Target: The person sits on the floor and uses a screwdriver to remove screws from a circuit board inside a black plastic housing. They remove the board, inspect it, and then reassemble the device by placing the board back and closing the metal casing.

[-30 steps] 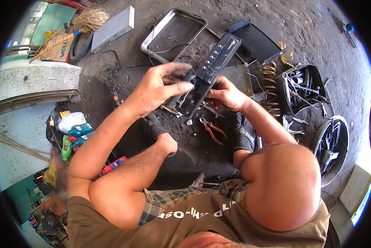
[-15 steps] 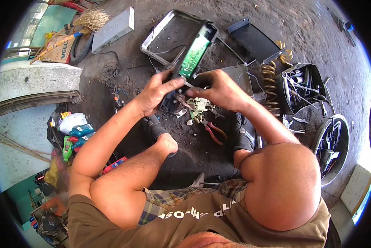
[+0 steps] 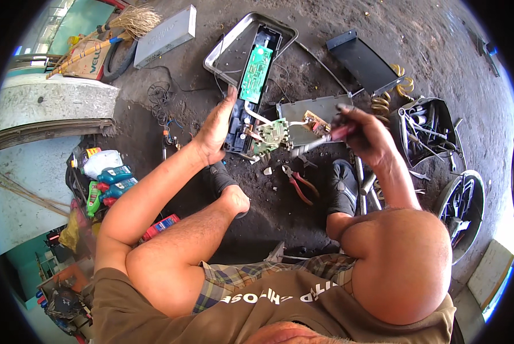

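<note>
Remote obs.: I am watching the left hand (image 3: 216,129) bracing the left edge of a black front panel (image 3: 236,139), which is lying between the hands; I cannot tell whether its fingers are curling underneath. The right hand (image 3: 367,137) is gripping a red-handled screwdriver (image 3: 338,133), the blurred shaft pointing toward the pale circuit board (image 3: 273,136). A white ribbon cable (image 3: 256,113) is running from that board to the green circuit board (image 3: 256,74). Risk, my judgement: a tilting panel could be straining the cable; a slipping shaft, gouging traces.

Left arm (image 3: 154,186) stretched forward, left hand (image 3: 216,129) pointing ahead; right arm (image 3: 401,186) also forward, right hand (image 3: 370,137) curled, fingers (image 3: 360,117) smudged dark.
</note>
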### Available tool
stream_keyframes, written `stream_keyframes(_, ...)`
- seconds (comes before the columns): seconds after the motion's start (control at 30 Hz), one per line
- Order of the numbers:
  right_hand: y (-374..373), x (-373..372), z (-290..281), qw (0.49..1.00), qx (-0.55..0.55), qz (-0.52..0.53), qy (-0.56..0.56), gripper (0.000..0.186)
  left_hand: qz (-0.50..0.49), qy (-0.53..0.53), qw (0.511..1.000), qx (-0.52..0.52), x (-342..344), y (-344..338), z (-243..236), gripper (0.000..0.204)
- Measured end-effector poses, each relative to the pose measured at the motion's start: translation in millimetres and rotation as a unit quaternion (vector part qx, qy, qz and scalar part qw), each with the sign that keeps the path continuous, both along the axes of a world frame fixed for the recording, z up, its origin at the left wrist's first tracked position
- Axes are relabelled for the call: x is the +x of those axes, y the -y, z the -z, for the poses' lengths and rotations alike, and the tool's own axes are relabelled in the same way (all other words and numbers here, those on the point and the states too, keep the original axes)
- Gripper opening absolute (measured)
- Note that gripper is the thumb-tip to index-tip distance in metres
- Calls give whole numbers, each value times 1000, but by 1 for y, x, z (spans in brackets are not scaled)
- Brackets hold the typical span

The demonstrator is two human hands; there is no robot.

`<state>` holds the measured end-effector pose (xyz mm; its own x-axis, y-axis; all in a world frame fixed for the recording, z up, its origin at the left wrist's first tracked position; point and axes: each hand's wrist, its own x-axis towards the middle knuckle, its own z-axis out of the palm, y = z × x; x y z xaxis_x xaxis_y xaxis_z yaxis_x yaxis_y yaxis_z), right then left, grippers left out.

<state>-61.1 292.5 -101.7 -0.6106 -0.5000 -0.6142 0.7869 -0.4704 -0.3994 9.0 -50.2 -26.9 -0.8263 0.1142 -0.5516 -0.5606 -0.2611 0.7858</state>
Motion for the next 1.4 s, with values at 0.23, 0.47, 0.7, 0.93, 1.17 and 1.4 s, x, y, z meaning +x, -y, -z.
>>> stream_keyframes(0.23, 10, 10, -64, 995, 7, 36, -96, 39, -43, -5, 999, 17, 0, 2, 3, 62)
stream_keyframes(0.47, 25, 44, -76, 902, 245, -150, -321, 40, -34, -106, 984, -138, -5, -4, -2, 57)
stream_keyframes(0.7, 31, 51, -64, 839, 219, -224, -445, 37, -44, -172, 952, -248, -4, -4, 3, 59)
stream_keyframes(0.93, 32, 50, -69, 836, 221, -244, -440, 38, -46, -183, 946, -262, -3, -4, 4, 58)
stream_keyframes(1.17, 34, 50, -73, 857, 223, -254, -389, 45, -49, -231, 927, -291, -3, -7, 3, 55)
stream_keyframes(1.4, 30, 51, -76, 878, 221, -262, -334, 44, -40, -232, 928, -288, -4, -5, 1, 55)
